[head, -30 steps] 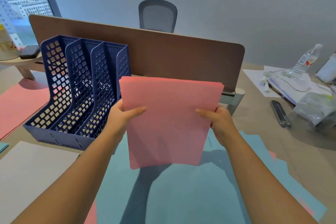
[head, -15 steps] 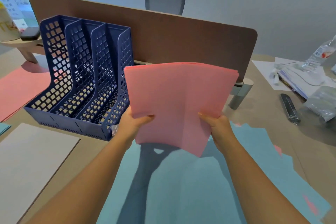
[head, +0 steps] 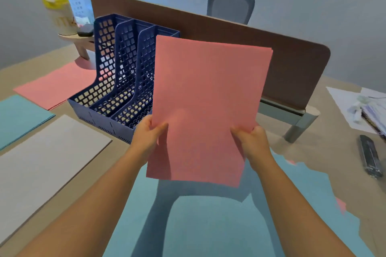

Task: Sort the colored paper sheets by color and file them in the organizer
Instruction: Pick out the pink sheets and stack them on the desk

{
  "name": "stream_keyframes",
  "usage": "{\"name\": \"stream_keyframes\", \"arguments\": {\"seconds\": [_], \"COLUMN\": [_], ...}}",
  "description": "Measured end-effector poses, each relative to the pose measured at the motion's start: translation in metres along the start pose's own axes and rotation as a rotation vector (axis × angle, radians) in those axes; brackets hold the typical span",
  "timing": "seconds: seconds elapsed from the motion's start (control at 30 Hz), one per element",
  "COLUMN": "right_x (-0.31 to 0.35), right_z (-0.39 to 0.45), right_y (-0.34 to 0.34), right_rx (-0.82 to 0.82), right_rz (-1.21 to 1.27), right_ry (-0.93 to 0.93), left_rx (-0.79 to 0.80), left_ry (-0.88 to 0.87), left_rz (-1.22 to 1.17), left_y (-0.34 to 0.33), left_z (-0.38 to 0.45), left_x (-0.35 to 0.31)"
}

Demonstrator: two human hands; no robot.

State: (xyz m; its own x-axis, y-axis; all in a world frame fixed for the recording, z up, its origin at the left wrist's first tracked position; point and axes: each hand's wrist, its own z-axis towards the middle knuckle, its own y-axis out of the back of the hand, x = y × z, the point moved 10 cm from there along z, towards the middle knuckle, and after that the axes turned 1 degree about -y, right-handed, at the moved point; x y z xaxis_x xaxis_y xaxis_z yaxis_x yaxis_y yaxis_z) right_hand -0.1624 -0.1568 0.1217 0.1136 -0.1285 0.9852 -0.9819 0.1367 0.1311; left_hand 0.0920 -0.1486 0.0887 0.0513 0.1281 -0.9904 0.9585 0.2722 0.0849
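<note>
pink paper stack (head: 205, 98) is held upright just right of the blue three-slot organizer (head: 117, 81), left hand (head: 146, 134) and right hand (head: 251, 142) each pinching a lower side edge. the filing step seems in hand: next the stack's bottom edge likely needs lining up over a slot, all apparently empty, then lowering in.

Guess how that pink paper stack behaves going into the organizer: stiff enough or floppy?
Likely fairly stiff for now: the pink stack stands nearly upright, held only near its lower edge by the left hand and right hand. Sheets may fan or slip; the top right corner shows offset edges. Probably light. It could catch on the blue organizer dividers.
</note>
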Motion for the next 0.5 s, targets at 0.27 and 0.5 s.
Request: {"name": "stream_keyframes", "arguments": {"seconds": [0.27,0.5], "right_x": [0.035,0.053], "right_z": [-0.006,-0.02], "right_y": [-0.121,-0.242], "right_rx": [0.204,0.278], "right_rz": [-0.033,0.016], "right_ry": [0.023,0.01], "left_rx": [-0.251,-0.154], "left_ry": [0.102,0.261], "left_rz": [0.064,0.178], "left_y": [0.141,0.245], "left_z": [-0.019,-0.03], "left_x": [-0.025,0.005]}}
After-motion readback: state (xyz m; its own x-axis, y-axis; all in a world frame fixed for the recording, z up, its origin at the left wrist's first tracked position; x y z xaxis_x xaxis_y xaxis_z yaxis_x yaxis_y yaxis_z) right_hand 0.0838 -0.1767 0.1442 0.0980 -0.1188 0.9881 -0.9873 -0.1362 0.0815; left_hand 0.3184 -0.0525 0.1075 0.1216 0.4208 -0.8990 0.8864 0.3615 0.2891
